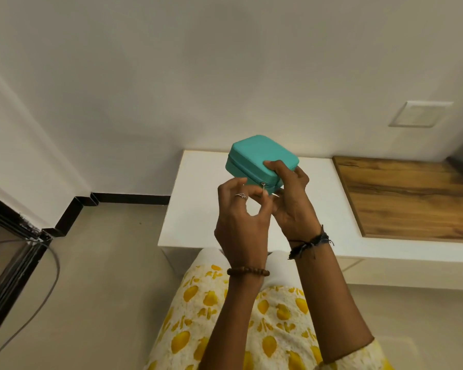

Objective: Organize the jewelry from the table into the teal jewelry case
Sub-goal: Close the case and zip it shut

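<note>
Head view: right hand (292, 198) clasps closed teal case (259, 158); left hand (241, 220) pinches zipper pull (263, 185).

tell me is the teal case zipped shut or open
Shut: the teal jewelry case shows lid and base closed together, and the left hand pinches the zipper pull.

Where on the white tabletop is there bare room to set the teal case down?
The white tabletop shows bare surface to the right of both hands, up to the wooden panel, and a bare strip on the left toward its floor-side edge. The crowded spot is the middle, where the right hand holds the teal zippered jewelry case aloft and the left hand pinches its zipper pull.
</note>
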### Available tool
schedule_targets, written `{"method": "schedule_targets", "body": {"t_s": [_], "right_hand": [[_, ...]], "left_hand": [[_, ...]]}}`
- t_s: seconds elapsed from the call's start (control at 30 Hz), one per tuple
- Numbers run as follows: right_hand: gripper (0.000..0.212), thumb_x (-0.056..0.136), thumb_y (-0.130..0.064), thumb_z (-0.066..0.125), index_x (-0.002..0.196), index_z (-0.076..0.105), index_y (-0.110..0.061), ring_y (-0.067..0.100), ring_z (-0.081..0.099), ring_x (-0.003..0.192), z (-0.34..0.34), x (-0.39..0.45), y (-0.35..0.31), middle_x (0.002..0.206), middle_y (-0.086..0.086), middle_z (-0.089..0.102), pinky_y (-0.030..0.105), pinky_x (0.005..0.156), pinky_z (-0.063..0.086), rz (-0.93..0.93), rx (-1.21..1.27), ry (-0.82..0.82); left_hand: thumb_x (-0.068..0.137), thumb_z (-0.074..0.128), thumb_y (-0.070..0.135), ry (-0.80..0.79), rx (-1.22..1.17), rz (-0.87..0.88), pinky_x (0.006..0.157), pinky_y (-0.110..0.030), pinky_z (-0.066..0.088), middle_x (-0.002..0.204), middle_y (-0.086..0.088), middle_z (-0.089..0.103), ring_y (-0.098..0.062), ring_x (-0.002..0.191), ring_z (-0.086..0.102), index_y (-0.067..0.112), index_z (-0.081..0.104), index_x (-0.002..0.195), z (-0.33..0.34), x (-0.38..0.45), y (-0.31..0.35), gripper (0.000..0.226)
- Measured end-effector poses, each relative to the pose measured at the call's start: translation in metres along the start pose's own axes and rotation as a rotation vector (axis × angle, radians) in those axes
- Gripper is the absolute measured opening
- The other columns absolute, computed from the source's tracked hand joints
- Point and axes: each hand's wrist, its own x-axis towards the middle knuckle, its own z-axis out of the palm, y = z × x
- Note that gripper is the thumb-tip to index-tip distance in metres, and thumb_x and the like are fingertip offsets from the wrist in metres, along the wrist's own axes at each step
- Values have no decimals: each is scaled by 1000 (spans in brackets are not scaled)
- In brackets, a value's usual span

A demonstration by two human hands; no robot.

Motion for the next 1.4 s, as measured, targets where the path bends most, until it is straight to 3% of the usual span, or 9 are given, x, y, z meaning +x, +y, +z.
{"method": "schedule_targets", "body": {"t_s": [0.2,0.53,0.7,0.83,0.9,0.97,1.07,1.27,1.4], "right_hand": [[66,83,-14,66,129,19,-24,29,61,109,5,-4,3,126,11,50,45,88,55,-71,-75,64],[71,80,-13,70,127,17,-19,27,63,108,11,-6,13,124,11,49,33,77,59,-71,-60,49],[66,84,-19,65,131,18,-24,28,64,105,5,-2,12,126,12,52,36,80,58,-36,-138,-32],[55,87,-26,58,136,32,-30,20,62,98,-8,1,4,116,3,56,30,77,56,2,-352,-137],[43,89,-26,54,131,43,-30,16,58,89,-15,5,-1,106,-1,57,24,66,52,33,-407,-186],[33,88,-25,53,121,54,-30,14,53,80,-21,9,-5,96,-4,55,22,58,47,80,-431,-207],[50,80,-27,61,128,49,-29,14,52,80,-32,17,-5,100,-3,53,22,55,47,140,-448,-207],[73,68,-27,68,136,41,-18,20,56,91,-49,31,5,113,5,53,26,61,52,186,-374,-149],[19,85,-15,58,104,63,-14,19,58,92,-53,37,18,100,3,62,29,74,52,182,-174,-157]], "left_hand": [[71,68,28,13,10,-23,67,-1,32,104,-10,66,-4,91,49,11,67,81,-1,2,-3,20],[68,70,30,-33,102,77,59,-17,46,100,-9,66,-18,80,66,9,65,79,-2,-1,-7,23],[72,67,35,-10,77,92,61,-17,48,103,-9,64,-14,87,61,11,67,82,0,0,-15,26],[83,64,30,90,-378,-295,72,-4,45,106,0,55,-8,98,54,36,52,80,-13,15,-18,14],[88,57,29,105,-477,-468,84,-17,49,108,0,54,-10,99,53,36,49,81,-21,29,-28,12],[91,51,33,-1,-570,-638,83,-32,52,113,-2,54,-16,101,54,29,51,94,-26,43,-40,5],[91,44,42,-297,-712,-846,67,-29,53,107,-2,58,-17,92,60,18,47,123,-26,54,-54,40],[88,51,37,-608,-782,-909,67,-32,59,110,-6,60,-20,92,63,28,53,104,-20,50,-62,18],[86,55,27,-546,-826,-946,67,-35,59,112,-9,57,-23,93,63,17,51,111,-7,43,-71,27]]}}
